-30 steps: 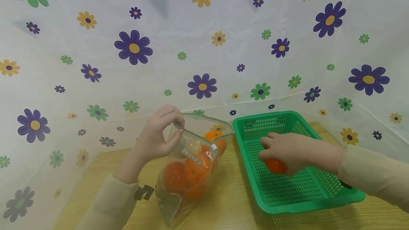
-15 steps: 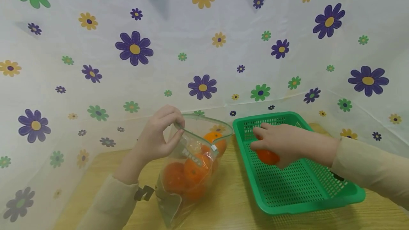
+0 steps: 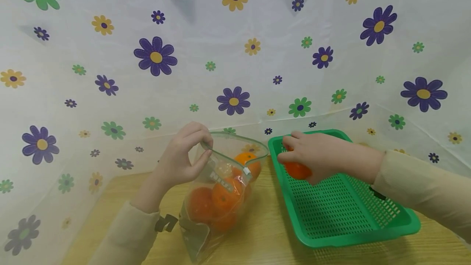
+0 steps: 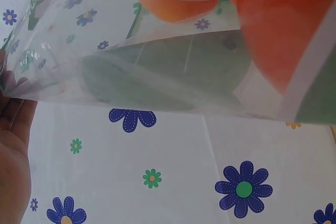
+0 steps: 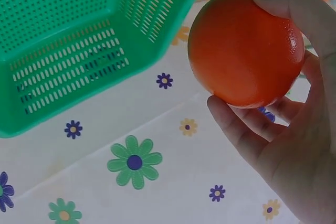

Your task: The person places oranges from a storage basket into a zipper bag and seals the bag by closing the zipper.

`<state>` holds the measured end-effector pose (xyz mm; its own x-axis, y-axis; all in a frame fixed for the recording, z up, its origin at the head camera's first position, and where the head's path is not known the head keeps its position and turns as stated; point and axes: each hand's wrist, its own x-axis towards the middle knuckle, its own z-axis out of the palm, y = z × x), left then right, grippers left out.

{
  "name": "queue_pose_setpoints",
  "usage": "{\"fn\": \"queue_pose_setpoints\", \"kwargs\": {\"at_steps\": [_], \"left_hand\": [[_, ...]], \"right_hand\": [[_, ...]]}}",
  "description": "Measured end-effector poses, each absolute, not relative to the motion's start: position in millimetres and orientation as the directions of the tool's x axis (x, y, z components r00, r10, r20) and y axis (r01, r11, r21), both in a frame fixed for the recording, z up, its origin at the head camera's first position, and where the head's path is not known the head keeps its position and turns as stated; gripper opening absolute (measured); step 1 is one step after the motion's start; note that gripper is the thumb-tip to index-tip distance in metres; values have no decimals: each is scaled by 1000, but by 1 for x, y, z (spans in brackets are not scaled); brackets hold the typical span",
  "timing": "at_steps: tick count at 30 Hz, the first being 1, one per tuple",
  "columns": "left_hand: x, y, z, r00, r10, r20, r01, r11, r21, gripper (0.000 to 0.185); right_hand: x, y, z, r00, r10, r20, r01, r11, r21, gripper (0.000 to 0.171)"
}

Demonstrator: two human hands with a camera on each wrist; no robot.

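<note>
Head view: right hand [image 3: 316, 156] grips orange [image 3: 297, 170]; left hand [image 3: 182, 154] pinches upright bag [image 3: 220, 191] rim.

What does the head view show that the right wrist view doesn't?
Only the head view shows the left hand pinching the rim of the clear bag of oranges, the wooden table, and the whole green basket. Only the right wrist view shows the fingers curled under the orange, up close. Both show the right hand gripping that orange, the basket and the flowered cloth.
</note>
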<state>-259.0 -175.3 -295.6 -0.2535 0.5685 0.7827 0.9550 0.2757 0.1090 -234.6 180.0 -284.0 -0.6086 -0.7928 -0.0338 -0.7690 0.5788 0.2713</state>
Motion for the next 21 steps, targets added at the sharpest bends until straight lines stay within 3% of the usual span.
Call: {"fn": "queue_pose_setpoints", "kwargs": {"at_steps": [8,15,21], "left_hand": [[-260,-176,-296,-263,570,778,954,275,121,1],[-260,-175,-296,-258,569,780,955,274,116,12],[-260,-175,-297,-262,570,779,953,281,115,9]], "right_hand": [[-239,170,-273,-625,-781,-8,-755,601,262,61],[-241,160,-267,-638,-770,6,-748,622,229,65],[-241,150,-263,-610,-792,16,-766,595,246,66]]}}
